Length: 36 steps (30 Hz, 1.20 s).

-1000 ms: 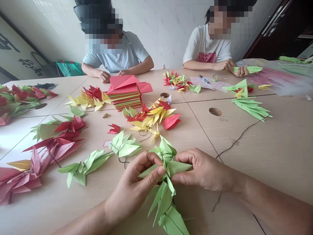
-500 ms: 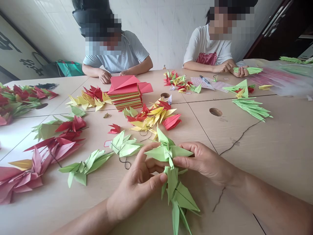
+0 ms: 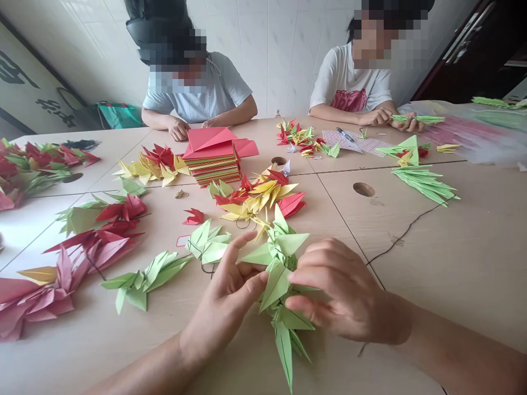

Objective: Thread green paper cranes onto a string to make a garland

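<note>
Thumb and fingers of the left hand [image 3: 224, 302] pinched the left side of the green paper strand [image 3: 278, 282] at the front centre of the table [image 3: 461, 263]. Right hand [image 3: 346, 293] was half-curled at the strand's right edge, thumb and forefinger apart; could not tell whether it gripped paper. Step in hand appeared to be arranging the folded points. Good technique, as judged, called for a steady left pinch and light right-hand work, easing each point out along its crease, since hard pulling could tear or crush it. Writing: leftmost board [image 3: 41, 88] bore large dark characters, not legible with confidence; red-bordered label [image 3: 182, 240] showed no readable text; printed sheet [image 3: 335, 140] carried marks too fine to read.
</note>
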Each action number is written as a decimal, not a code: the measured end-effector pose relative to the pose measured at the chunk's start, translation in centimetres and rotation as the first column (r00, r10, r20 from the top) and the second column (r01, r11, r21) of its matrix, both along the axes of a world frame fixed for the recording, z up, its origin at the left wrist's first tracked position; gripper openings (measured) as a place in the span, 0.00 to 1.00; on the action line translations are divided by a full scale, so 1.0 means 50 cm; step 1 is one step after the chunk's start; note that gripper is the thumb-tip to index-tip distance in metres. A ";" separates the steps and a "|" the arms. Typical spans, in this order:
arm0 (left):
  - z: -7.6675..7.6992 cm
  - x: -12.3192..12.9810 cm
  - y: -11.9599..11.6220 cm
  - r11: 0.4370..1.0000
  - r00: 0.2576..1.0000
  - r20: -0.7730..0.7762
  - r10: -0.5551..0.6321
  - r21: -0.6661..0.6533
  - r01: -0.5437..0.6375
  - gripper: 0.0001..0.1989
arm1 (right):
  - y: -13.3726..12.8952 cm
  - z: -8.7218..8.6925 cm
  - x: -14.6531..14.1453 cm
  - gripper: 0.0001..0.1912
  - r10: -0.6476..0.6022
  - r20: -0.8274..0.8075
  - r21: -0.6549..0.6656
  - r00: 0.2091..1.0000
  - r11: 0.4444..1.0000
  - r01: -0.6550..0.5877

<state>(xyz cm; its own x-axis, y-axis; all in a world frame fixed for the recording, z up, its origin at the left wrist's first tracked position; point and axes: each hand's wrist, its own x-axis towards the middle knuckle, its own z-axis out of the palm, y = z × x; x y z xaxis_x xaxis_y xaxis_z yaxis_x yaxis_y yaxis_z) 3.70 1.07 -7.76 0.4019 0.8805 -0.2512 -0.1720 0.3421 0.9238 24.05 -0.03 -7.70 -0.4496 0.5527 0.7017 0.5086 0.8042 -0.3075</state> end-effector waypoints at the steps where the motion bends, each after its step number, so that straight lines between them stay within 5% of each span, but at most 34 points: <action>1: 0.000 0.000 -0.001 1.000 1.000 0.004 0.003 0.017 -0.003 0.29 | -0.001 -0.001 -0.001 0.10 0.007 0.068 0.016 0.998 1.000 -0.008; 13: -0.002 -0.010 -0.012 0.993 0.998 -0.025 -0.053 0.104 0.055 0.18 | -0.002 -0.010 -0.011 0.12 -0.076 0.054 -0.077 0.996 0.994 0.080; 24: -0.002 0.001 -0.010 0.991 0.989 0.130 -0.074 0.119 0.059 0.19 | -0.002 -0.004 -0.015 0.07 -0.106 0.011 -0.156 0.994 0.982 0.106; 27: 0.000 0.009 -0.009 0.987 0.992 0.121 -0.036 0.157 0.016 0.20 | -0.008 0.005 -0.018 0.05 -0.119 -0.045 -0.319 0.992 0.943 0.098; 33: -0.005 0.007 -0.005 0.984 0.999 -0.046 0.024 0.178 -0.016 0.25 | -0.013 0.022 -0.022 0.05 -0.172 -0.101 -0.667 0.980 0.742 0.061; 36: -0.007 0.003 -0.005 0.972 0.975 -0.214 0.059 0.236 -0.006 0.25 | -0.010 0.018 -0.023 0.06 -0.166 -0.121 -0.639 0.979 0.768 0.052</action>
